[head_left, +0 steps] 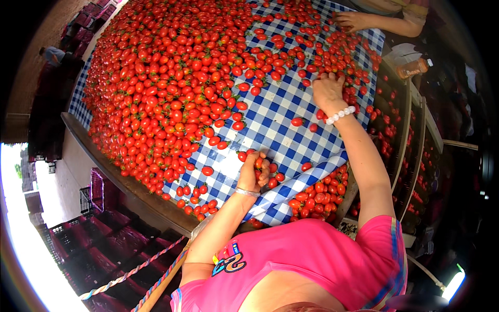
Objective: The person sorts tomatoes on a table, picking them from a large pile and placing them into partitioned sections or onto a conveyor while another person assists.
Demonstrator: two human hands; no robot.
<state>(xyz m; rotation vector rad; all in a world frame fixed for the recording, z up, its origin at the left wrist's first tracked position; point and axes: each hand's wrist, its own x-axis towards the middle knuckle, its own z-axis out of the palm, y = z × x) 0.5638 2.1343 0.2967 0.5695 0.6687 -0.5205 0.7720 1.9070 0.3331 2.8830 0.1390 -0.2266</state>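
Note:
Small red oval cherry tomatoes (176, 78), many with green stems, are heaped over a blue and white checked cloth (283, 122). My left hand (253, 171) is closed, with cherry tomatoes showing between its curled fingers, low over the cloth near its front edge. More loose tomatoes lie beside it. Farther right, my right hand (328, 93), with a white bead bracelet at the wrist, bends its fingers down among tomatoes at the cloth's right side. Its fingertips are hidden, so what they hold cannot be made out.
Tomatoes (322, 197) lie by the folded cloth edge near my body. Sloping channels (387, 114) with tomatoes run along the right. Another person's hand (351, 21) reaches in at the far right, near a bottle (414, 68). Dark crates (114, 239) stand at lower left.

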